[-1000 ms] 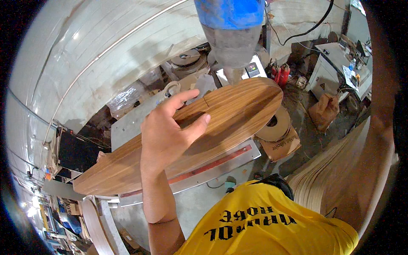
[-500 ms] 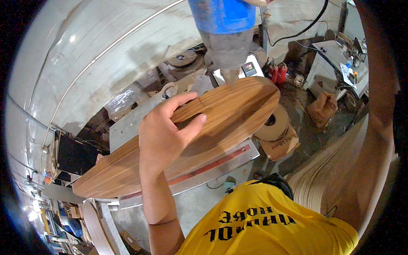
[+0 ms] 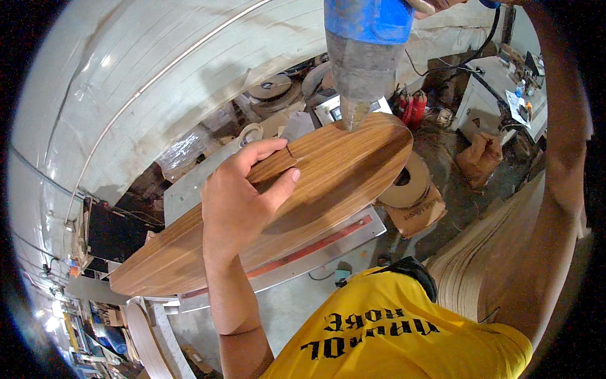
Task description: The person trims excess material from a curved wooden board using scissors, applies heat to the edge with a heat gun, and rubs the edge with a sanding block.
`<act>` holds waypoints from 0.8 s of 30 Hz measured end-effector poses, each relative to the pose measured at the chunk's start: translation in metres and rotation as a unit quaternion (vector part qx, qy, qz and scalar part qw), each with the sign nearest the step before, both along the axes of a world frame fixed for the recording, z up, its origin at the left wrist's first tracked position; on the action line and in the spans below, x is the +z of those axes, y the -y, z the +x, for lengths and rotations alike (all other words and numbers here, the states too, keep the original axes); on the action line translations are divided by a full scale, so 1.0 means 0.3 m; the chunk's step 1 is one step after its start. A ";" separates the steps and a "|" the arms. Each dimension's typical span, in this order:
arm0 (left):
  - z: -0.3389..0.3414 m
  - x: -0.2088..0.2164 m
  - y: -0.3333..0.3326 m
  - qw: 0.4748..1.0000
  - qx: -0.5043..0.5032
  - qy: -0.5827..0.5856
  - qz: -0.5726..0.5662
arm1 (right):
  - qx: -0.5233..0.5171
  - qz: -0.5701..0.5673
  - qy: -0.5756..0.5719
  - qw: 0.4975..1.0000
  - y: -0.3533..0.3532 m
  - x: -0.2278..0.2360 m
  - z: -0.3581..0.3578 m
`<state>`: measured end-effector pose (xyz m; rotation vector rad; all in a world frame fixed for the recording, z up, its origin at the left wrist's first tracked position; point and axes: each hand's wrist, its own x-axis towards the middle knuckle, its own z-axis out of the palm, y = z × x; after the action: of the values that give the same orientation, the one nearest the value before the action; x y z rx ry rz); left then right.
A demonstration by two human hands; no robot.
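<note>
Left grip (image 3: 243, 196) clasps wooden board (image 3: 328, 183) mid-length — underside up.

Around my grey metal workbench (image 3: 297, 297), two red canisters (image 3: 410, 108) stood beyond its far end, a roll of brown tape (image 3: 407, 183) lay on a cardboard box just right of it, and stacked pale wooden boards (image 3: 486, 265) curved further right.

A long wooden board (image 3: 328, 183) with striped brown grain and rounded, tapering ends is held up off the bench, slanting from lower left to upper right. A blue-and-grey power tool (image 3: 363, 57) hangs above it, its narrow tip touching the board's upper edge near the right end.
</note>
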<state>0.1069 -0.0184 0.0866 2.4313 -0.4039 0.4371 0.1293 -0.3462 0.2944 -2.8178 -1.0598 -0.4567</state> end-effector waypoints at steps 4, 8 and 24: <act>-0.002 0.001 -0.004 1.000 0.003 -0.014 -0.003 | 0.034 -0.019 0.038 0.999 0.054 -0.038 0.064; 0.003 0.001 -0.002 1.000 -0.001 -0.012 0.000 | 0.079 0.016 -0.018 0.997 0.102 -0.011 0.161; 0.011 -0.014 -0.022 0.999 -0.025 0.021 0.012 | 0.029 0.025 0.008 0.999 0.014 -0.004 0.088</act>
<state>0.1101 -0.0116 0.0825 2.4319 -0.4907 0.4651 0.1559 -0.3503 0.2931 -2.7356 -1.1140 -0.4933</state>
